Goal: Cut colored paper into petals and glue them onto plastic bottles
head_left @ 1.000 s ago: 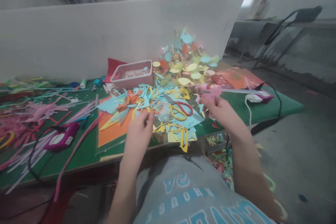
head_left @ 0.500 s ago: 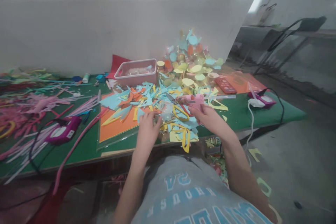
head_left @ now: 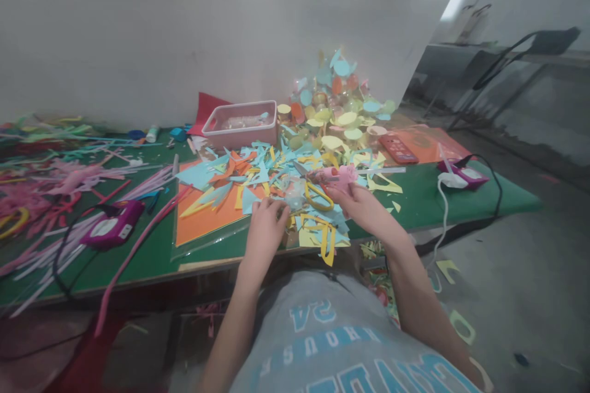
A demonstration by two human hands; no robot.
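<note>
My right hand is wrapped round the handle of a pink hot glue gun. A clear glue stick sticks out behind it to the right. My left hand rests low over the scraps with its fingers curled down; what lies under the fingertips is hidden. Just right of those fingers sits a clear plastic piece, its shape hard to make out. Scissors with a yellow handle lie between my hands, on blue and yellow paper offcuts.
A pink basket stands behind the scraps, beside a heap of clear pieces with coloured paper discs. A red phone lies at right. Purple power strips with cords flank the work area. Pink strips cover the left side.
My left hand has shifted slightly to the right and its fingers have curled closer together. The glue gun stays in my right hand, nearly in the same place.
</note>
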